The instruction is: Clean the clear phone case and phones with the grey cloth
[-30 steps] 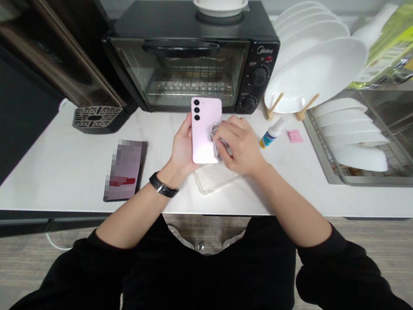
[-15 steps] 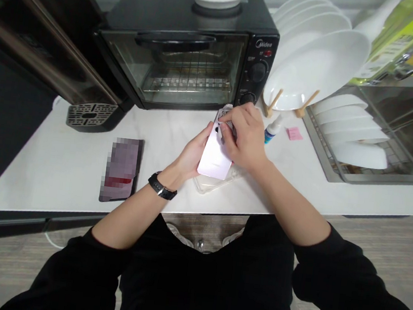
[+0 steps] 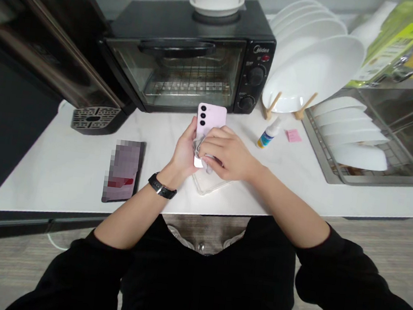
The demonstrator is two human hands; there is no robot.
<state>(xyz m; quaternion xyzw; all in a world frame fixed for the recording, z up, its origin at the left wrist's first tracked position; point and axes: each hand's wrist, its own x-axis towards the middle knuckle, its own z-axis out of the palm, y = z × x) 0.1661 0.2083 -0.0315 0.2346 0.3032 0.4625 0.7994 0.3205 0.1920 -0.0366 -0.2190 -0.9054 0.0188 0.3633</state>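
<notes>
My left hand (image 3: 183, 151) holds a pale pink smartphone (image 3: 210, 120) upright by its lower part, back facing me, with three black camera lenses at the top left. My right hand (image 3: 229, 152) presses a crumpled grey cloth (image 3: 201, 149) against the phone's back, hiding its lower half. Under both hands, a clear phone case (image 3: 212, 186) lies on the white marble counter (image 3: 57, 183). A black watch (image 3: 161, 186) circles my left wrist.
A second phone (image 3: 124, 171), blurred, lies left of my hands. Behind stand a black Midea toaster oven (image 3: 175, 69), a small spray bottle (image 3: 268, 134) and a pink sticky note (image 3: 293, 135). White plates stand in a steel dish rack (image 3: 356, 177) at right.
The phone has turned from tilted back to nearly upright and moved left. My right hand has shifted down from the phone's top to its lower part, with the cloth.
</notes>
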